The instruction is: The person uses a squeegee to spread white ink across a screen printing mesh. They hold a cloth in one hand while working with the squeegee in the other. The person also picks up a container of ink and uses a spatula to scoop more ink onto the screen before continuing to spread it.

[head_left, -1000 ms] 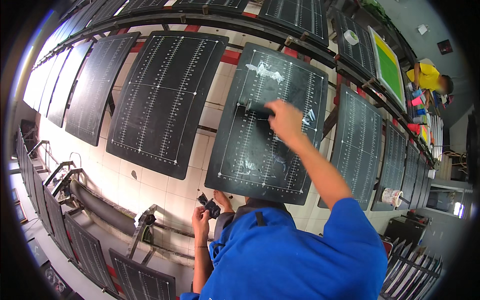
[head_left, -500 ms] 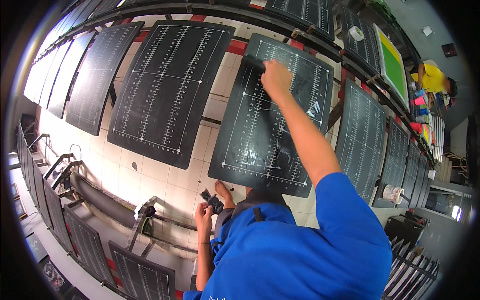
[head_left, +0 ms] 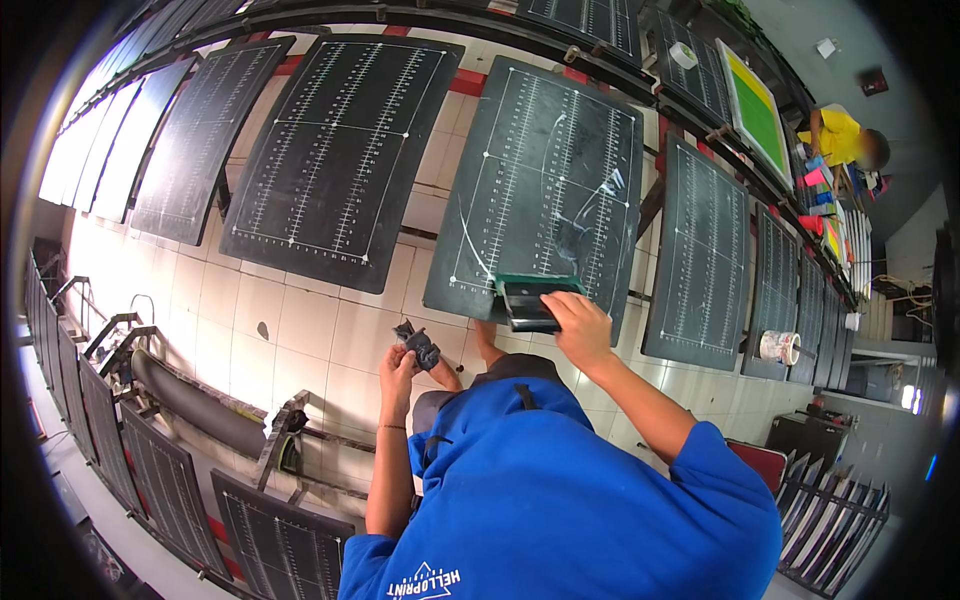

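Note:
My right hand (head_left: 582, 328) is closed round a wide squeegee (head_left: 529, 307) with a dark handle and a green blade edge. The squeegee lies across the near end of a dark printing board (head_left: 520, 150) marked with white rulers and a white outline. Wet, glossy streaks (head_left: 575, 238) run over the right half of that board, and a pale curved line crosses its left side. Lower and to the left, away from the board, my left hand (head_left: 396, 372) grips a crumpled black cloth (head_left: 422, 350).
A matching dark board (head_left: 330, 160) stands to the left, another (head_left: 700, 250) to the right. A white bucket (head_left: 779, 348) sits on the right-hand row, and a tape roll (head_left: 684, 55) beyond. A framed green-and-yellow screen (head_left: 755, 110) is near a co-worker in a yellow top (head_left: 838, 135).
My right hand has drawn the squeegee from the board's far end down to its near end. A pale line now shows on the board's left. My left hand still holds the cloth.

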A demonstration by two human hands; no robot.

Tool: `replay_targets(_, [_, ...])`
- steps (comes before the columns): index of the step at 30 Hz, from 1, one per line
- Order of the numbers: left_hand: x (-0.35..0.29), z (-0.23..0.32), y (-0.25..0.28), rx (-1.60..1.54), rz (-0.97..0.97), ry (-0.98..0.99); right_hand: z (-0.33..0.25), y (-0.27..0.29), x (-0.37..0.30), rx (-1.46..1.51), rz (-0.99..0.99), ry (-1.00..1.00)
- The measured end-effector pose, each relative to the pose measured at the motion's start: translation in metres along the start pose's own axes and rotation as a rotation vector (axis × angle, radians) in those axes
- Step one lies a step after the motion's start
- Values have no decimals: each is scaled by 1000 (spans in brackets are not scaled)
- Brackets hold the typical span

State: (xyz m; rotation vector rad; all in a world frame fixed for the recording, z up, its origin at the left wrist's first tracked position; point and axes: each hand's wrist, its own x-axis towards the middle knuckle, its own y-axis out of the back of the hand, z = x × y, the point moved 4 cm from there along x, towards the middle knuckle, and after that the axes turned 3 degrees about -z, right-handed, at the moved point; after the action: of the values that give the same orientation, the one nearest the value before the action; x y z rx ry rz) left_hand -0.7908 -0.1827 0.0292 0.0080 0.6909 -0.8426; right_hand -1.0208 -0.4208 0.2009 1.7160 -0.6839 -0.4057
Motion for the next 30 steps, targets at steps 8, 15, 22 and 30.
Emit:
replay_targets(8, [7, -23, -18, 120, -117, 56, 15, 37, -23, 37, 97, -333])
replay_targets(15, [11, -24, -45, 168, -167, 117, -50, -18, -21, 25, 127, -179])
replay_targets(22, [6, -25, -36, 121, -73, 175, 56, -4, 60, 6, 200, -254])
replay_targets(30, [5, -21, -35, 375, -9, 181, 233, 24, 222, -60, 313, -261])
